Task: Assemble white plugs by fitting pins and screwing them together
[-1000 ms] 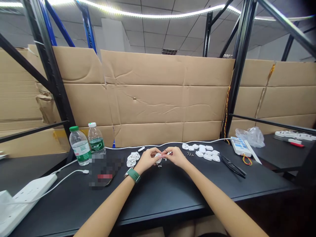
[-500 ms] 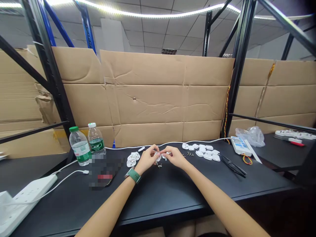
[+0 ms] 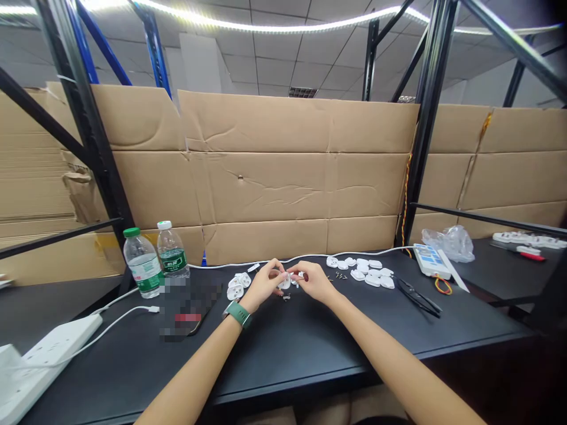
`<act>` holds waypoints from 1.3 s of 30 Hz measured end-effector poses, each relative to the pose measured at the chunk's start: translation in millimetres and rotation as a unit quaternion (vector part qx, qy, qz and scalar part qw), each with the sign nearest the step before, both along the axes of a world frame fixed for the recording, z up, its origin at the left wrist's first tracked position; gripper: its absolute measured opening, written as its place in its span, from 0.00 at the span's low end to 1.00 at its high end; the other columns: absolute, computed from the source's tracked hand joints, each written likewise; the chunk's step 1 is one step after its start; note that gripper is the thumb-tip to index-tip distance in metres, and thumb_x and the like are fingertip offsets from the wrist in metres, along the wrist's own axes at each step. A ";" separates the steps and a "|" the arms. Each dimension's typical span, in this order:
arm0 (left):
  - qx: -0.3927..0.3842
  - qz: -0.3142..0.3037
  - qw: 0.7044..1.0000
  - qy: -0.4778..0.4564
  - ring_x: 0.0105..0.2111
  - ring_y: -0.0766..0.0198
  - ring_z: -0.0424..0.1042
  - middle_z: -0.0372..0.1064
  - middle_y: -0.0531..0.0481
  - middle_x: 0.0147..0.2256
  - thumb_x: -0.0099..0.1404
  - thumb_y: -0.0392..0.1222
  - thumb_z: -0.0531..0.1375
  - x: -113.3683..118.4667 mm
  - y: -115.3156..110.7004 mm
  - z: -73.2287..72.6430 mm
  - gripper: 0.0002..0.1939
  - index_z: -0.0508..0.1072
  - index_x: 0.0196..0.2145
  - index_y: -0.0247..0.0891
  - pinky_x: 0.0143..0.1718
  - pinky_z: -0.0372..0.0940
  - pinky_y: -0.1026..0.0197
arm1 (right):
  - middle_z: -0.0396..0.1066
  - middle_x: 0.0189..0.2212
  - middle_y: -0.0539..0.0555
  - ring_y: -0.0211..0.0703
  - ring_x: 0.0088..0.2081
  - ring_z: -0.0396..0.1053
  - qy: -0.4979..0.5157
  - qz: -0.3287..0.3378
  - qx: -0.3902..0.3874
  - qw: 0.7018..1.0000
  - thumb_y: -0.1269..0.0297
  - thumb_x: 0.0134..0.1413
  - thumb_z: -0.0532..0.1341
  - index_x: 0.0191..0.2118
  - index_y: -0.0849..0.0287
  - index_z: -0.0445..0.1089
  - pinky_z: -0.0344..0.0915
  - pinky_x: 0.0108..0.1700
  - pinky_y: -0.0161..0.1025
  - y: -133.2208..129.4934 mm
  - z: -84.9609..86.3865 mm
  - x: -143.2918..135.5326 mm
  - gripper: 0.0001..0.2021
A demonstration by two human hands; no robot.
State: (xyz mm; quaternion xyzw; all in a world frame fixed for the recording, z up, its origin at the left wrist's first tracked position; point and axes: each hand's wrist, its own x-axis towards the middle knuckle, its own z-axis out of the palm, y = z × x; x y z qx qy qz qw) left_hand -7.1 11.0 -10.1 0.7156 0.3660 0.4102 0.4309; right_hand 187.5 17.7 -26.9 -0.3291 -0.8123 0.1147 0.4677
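Observation:
My left hand (image 3: 266, 284) pinches a small white plastic part (image 3: 284, 282), rounded like a plug housing, just above the black table. Close on its right, my right hand (image 3: 312, 280) has thumb and forefinger pressed together at the part's edge; what lies between them is too small to make out. Small metal pieces (image 3: 286, 297) lie beneath the hands. Left of my left hand sits a cluster of white plastic housings (image 3: 236, 288). Beyond my right hand are several white plastic covers (image 3: 372, 275) and a few small screws or pins (image 3: 341, 275).
Two water bottles (image 3: 144, 265) and a dark, partly blurred phone (image 3: 199, 307) stand and lie at left, near a white power strip (image 3: 53, 348). Black tweezers or pliers (image 3: 417, 298), a white device (image 3: 432, 261) and a plastic bag (image 3: 449, 243) are at right. Cardboard (image 3: 266, 189) lines the back.
The fingers of my right hand have drawn slightly away from my left fingertips, and more of the white part shows between the hands. Other things stay in place.

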 end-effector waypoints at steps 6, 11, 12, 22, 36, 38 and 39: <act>-0.038 0.000 0.999 -0.024 0.35 0.59 0.75 0.73 0.50 0.31 0.58 0.58 0.64 0.9 -1.7 -0.5 0.21 0.63 0.34 0.39 0.32 0.72 0.59 | 0.75 0.32 0.52 0.38 0.31 0.68 -0.021 0.000 0.016 1.000 0.70 0.59 0.61 0.40 0.56 0.77 0.61 0.34 0.33 -2.6 -0.4 -2.1 0.08; -0.061 0.005 0.997 -0.039 0.36 0.58 0.76 0.74 0.48 0.31 0.56 0.57 0.65 1.0 -3.0 -2.0 0.21 0.64 0.33 0.38 0.32 0.72 0.59 | 0.73 0.29 0.50 0.37 0.30 0.67 -0.039 -0.023 0.027 0.999 0.72 0.57 0.63 0.38 0.56 0.78 0.60 0.34 0.32 -2.1 -0.7 -1.6 0.07; -0.066 0.010 0.997 -0.044 0.36 0.57 0.76 0.74 0.47 0.31 0.56 0.57 0.66 1.3 -3.6 -2.0 0.21 0.64 0.33 0.38 0.32 0.72 0.59 | 0.73 0.29 0.50 0.37 0.30 0.67 -0.045 -0.030 0.029 0.998 0.71 0.57 0.63 0.38 0.56 0.78 0.60 0.34 0.32 -2.1 -0.6 -1.5 0.07; -0.087 0.019 0.995 -0.050 0.38 0.57 0.75 0.74 0.46 0.35 0.53 0.55 0.68 5.0 -7.9 1.5 0.21 0.65 0.30 0.38 0.34 0.73 0.57 | 0.73 0.31 0.51 0.37 0.32 0.68 -0.084 -0.074 0.040 0.993 0.71 0.58 0.62 0.37 0.56 0.78 0.60 0.35 0.32 -3.9 -1.6 -1.9 0.06; -0.074 0.013 0.996 -0.045 0.40 0.57 0.74 0.75 0.44 0.37 0.56 0.56 0.65 1.9 -3.4 -3.5 0.19 0.70 0.34 0.38 0.35 0.71 0.60 | 0.74 0.31 0.51 0.38 0.32 0.68 -0.053 -0.062 0.025 0.996 0.71 0.58 0.62 0.37 0.56 0.78 0.60 0.35 0.32 -2.3 -2.2 -4.1 0.06; -0.066 -0.004 0.997 -0.040 0.38 0.58 0.75 0.75 0.45 0.36 0.57 0.55 0.65 1.8 -1.9 -3.7 0.18 0.70 0.35 0.38 0.34 0.71 0.60 | 0.74 0.31 0.51 0.38 0.33 0.69 -0.040 -0.060 0.023 0.997 0.71 0.59 0.62 0.36 0.57 0.78 0.61 0.36 0.33 -1.8 -0.5 -3.1 0.06; -0.056 -0.012 0.998 -0.034 0.37 0.58 0.75 0.75 0.46 0.35 0.57 0.55 0.65 1.5 -0.4 -4.4 0.18 0.69 0.35 0.39 0.33 0.71 0.61 | 0.74 0.31 0.52 0.39 0.33 0.69 -0.033 -0.062 0.021 0.997 0.71 0.58 0.62 0.35 0.57 0.78 0.61 0.36 0.33 -0.9 0.2 -2.3 0.07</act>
